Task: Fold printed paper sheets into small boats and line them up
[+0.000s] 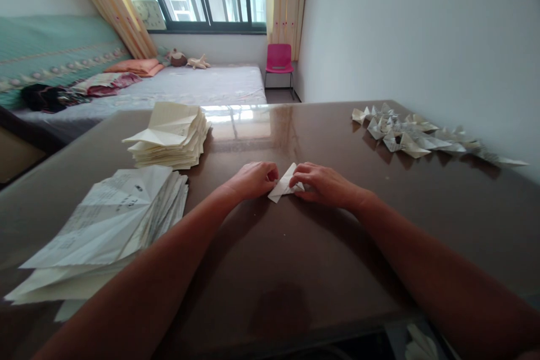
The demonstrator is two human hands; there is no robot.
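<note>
A small piece of folded white paper (280, 188) rests on the brown tabletop, between my two hands. My right hand (318, 183) has its fingers curled over the right part of the paper and grips it. On the other side, my left hand (258, 179) is closed, thumb and fingertips pinched together close to the paper's left edge. Whether a bit of paper is between those fingertips is hidden.
Two stacks of creased paper, a cream stack (169, 146) and a printed stack (122, 208), stand on the left of the glossy table (270, 270). Several folded paper shapes (405, 135) lie at the back right by the wall. A bed (228, 81) and pink chair (279, 59) are beyond.
</note>
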